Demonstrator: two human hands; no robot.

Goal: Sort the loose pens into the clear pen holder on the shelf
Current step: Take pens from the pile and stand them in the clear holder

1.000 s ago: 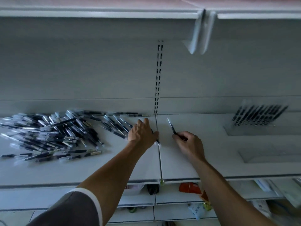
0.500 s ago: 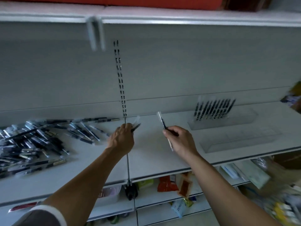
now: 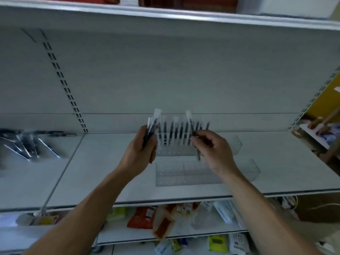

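Observation:
My left hand grips a small bunch of black pens with clear caps, held upright just left of the clear pen holder. My right hand pinches one pen in front of the holder, cap end up. Several black pens stand in a row in the holder at the back of the white shelf. A pile of loose pens lies on the shelf at the far left, blurred.
A second clear holder with no pens in it lies nearer the shelf's front edge, below my hands. The shelf above overhangs. Lower shelves hold packets and boxes. At the right edge stands another display with goods.
My view has swung right, from the pen pile to the holder. Both hands have moved right and up with their pens, and now sit in front of the holder.

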